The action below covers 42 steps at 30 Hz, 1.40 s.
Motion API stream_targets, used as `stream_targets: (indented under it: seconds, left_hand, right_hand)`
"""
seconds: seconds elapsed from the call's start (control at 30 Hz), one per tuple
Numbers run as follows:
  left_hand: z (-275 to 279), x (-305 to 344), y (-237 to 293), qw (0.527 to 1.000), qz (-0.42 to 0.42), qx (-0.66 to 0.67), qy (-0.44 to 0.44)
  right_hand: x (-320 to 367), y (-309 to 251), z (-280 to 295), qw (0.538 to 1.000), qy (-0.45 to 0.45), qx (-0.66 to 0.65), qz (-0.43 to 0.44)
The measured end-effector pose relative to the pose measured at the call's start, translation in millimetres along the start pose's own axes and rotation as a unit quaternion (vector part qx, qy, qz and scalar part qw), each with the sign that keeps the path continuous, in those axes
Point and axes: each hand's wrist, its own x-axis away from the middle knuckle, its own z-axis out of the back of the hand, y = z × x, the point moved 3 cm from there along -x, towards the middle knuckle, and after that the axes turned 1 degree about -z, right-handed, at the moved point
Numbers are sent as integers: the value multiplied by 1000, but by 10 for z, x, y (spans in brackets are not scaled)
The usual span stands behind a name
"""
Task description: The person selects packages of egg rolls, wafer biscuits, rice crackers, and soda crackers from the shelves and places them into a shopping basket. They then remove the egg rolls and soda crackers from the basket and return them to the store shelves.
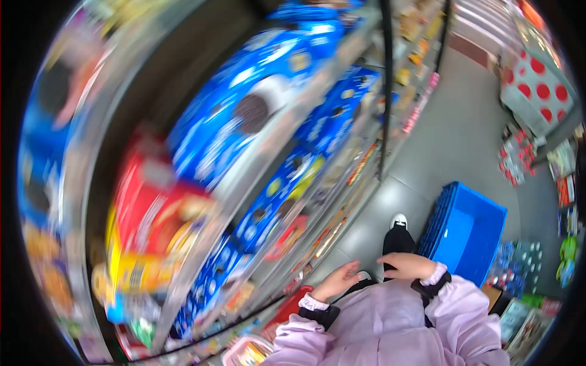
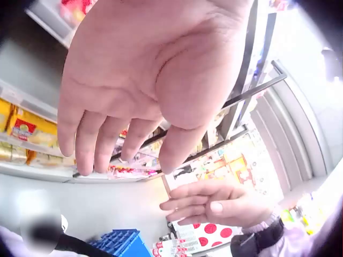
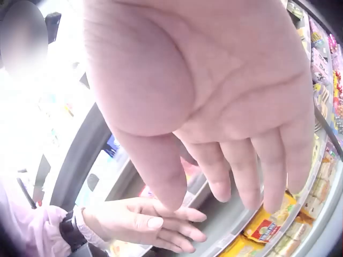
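Note:
Both hands are held low in front of the body, palms facing each other and nothing in either. My left hand [image 1: 339,281] has its fingers extended; in the left wrist view the palm of the left hand [image 2: 144,80] fills the top. Opposite it, my right hand [image 1: 410,266] points its fingers toward the left one, a gap between them. From the right wrist view the right hand [image 3: 225,101] shows loosely straight fingers. Nearest to the hands in the head view is a blue plastic crate [image 1: 467,229] on the floor, just beyond the right hand.
Shelves at the left carry blue cookie packs [image 1: 244,116], a red and yellow snack bag [image 1: 162,213] and lower rows of blue packets [image 1: 268,210]. A grey tiled floor [image 1: 452,122] runs ahead. At the right stand a red-dotted box [image 1: 537,91] and packs of bottles [image 1: 517,155].

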Motion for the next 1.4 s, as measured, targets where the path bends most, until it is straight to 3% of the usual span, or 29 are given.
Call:
stream_targets:
  seconds: [0.03, 0.1, 0.2, 0.4, 0.43, 0.5, 0.7, 0.83, 0.97, 1.07, 1.17, 1.33, 1.4]
  left_hand:
    - [13, 305, -28, 999, -21, -14, 37]
    - [61, 879, -115, 992, -54, -43, 105]
    - [141, 1616, -371, 977, -8, -25, 212]
    - [-54, 2453, -1106, 926, 22, -3, 376]
    - [-136, 2563, -1168, 913, 24, 0, 407]
    - [-250, 2760, -1004, 896, 48, 20, 440]
    - [-775, 3191, -925, 852, 114, 66, 507]
    - [-1257, 3309, -1286, 826, 75, 136, 541]
    - [-1525, 3713, -1594, 738, 65, 330, 585]
    - [-1516, 4039, -1864, 468, -32, 548, 692]
    - [-1476, 4316, -2490, 329, -48, 592, 734]
    - [-1241, 4527, -3393, 186, -59, 656, 729]
    - [-1183, 4583, -3654, 198, -45, 672, 712]
  right_hand:
    - [114, -188, -96, 999, 11, 5, 43]
    - [241, -580, -227, 998, -21, -58, -17]
    - [269, -919, -473, 997, -35, -64, -25]
    - [78, -1475, -798, 994, -98, 37, 43]
    - [35, -1488, -870, 988, -95, 74, 92]
    - [-26, -1764, -928, 987, -117, 81, 79]
    - [-101, -1619, -1367, 966, -232, 83, 79]
    - [-70, -1591, -1639, 948, -303, 56, 79]
    - [-89, -1778, -2035, 936, -336, 30, 100]
    - [-172, -1998, -2476, 925, -361, -21, 121]
    - [-312, -2401, -2958, 909, -386, -48, 151]
    - [-812, -2396, -4342, 912, -363, -146, 127]
    - [-1059, -2222, -4947, 922, -342, -156, 97]
